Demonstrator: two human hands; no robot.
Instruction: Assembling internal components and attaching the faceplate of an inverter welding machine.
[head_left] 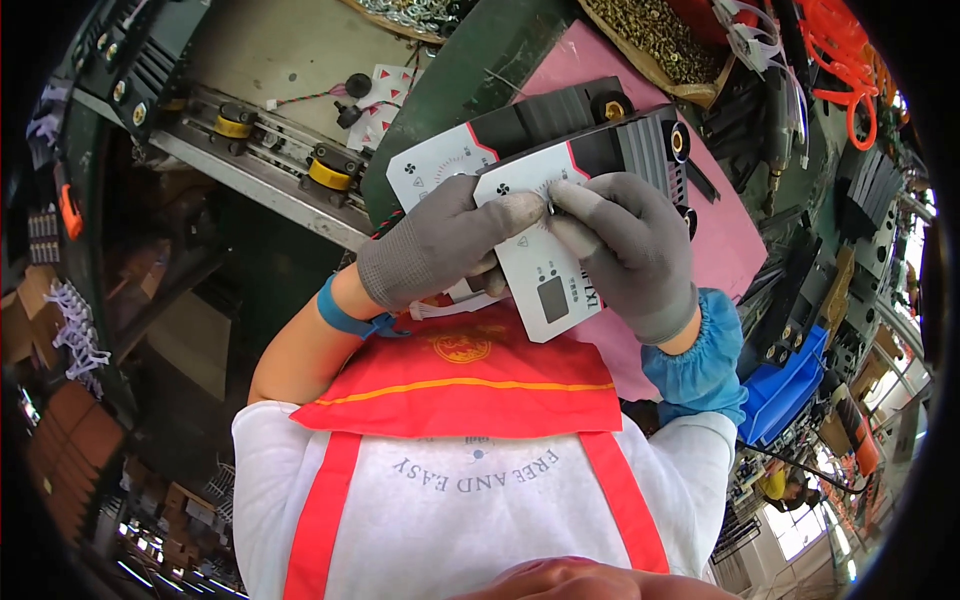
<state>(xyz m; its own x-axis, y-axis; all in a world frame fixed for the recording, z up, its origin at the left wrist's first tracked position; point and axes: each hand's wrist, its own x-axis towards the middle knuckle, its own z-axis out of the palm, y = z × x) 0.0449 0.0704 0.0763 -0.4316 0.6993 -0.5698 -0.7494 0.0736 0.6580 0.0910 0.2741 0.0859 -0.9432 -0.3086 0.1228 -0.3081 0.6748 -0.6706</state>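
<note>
- The front panel (pixel 560 215), a white, black and red plate with a small grey screen window, is held in front of the person's chest, above the pink mat (pixel 720 240); it is the landmark here.
- Left hand (pixel 440 245), in a grey glove, is closed narrowly on the panel's left edge, its fingertip pressing the white face.
- Right hand (pixel 630 250), also gloved in grey, grips the panel's right side, thumb on the face just beside the left fingertip.
- A second panel (pixel 520 135) of the same kind lies just behind the held one, on the mat and the green table (pixel 470 70).
- Above and right of the panel, a brown tray (pixel 655 40) holds a heap of brass-coloured screws.
- Above and left of it, another tray (pixel 415 15) holds silvery fasteners.
- Below and right of the panel, a blue bin (pixel 790 385); its contents cannot be made out.
- Above and left, white sticker sheets (pixel 385 95) with red marks lie by a black knob (pixel 357 85).
</note>
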